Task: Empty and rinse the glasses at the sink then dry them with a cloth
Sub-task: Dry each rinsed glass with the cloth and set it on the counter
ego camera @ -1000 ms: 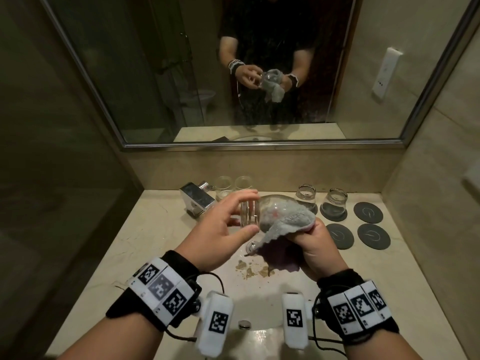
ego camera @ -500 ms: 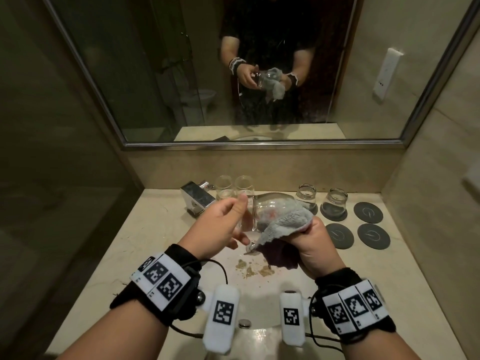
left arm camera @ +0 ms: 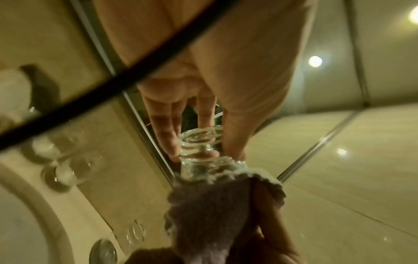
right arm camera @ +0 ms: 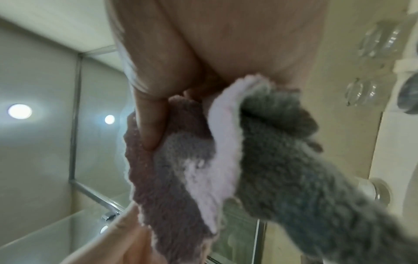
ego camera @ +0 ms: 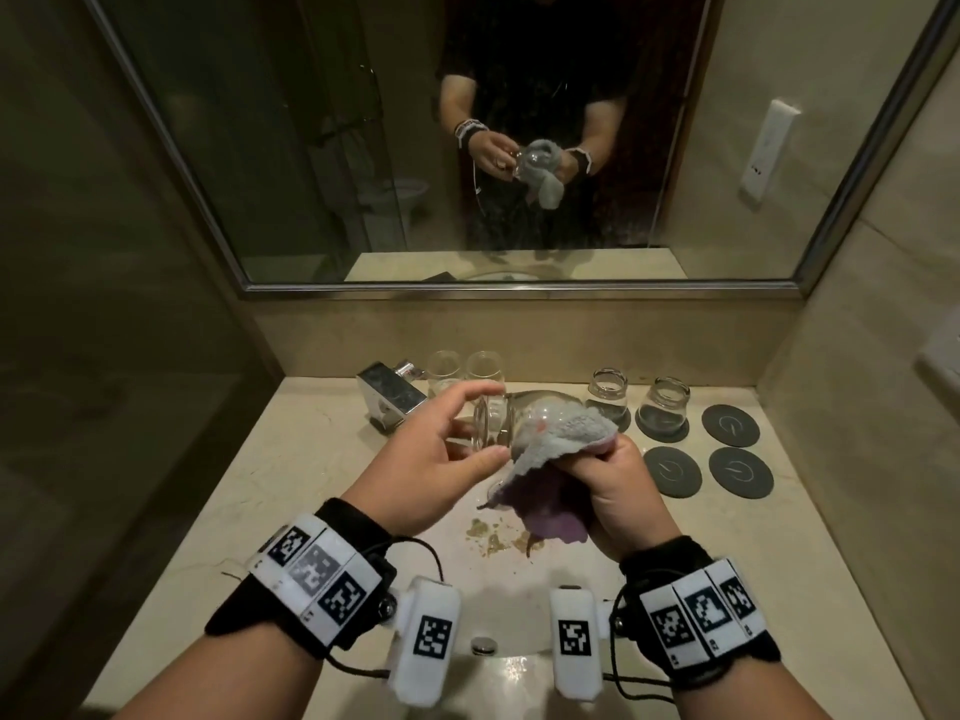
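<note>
A clear glass (ego camera: 535,410) lies sideways in the air above the counter. My left hand (ego camera: 480,423) pinches its thick base between thumb and fingers; the left wrist view shows the base (left arm camera: 201,142) held at the fingertips (left arm camera: 168,141). A grey and purple cloth (ego camera: 569,433) wraps over the glass's other end. My right hand (ego camera: 608,462) grips the bunched cloth there, and the cloth's tail hangs below. In the right wrist view the cloth (right arm camera: 271,160) fills the frame with my thumb (right arm camera: 151,125) pressed on it. The glass mouth is hidden by cloth.
Two upright glasses (ego camera: 462,371) stand at the back beside the chrome faucet (ego camera: 389,397). Two inverted glasses (ego camera: 636,402) sit on dark coasters; three bare coasters (ego camera: 730,426) lie to their right. The sink basin (ego camera: 483,610) is below my wrists. Brown stains (ego camera: 491,537) mark the counter.
My left hand shifted its grip round the glass base, turning the glass against the cloth. The right hand and cloth stayed nearly in place.
</note>
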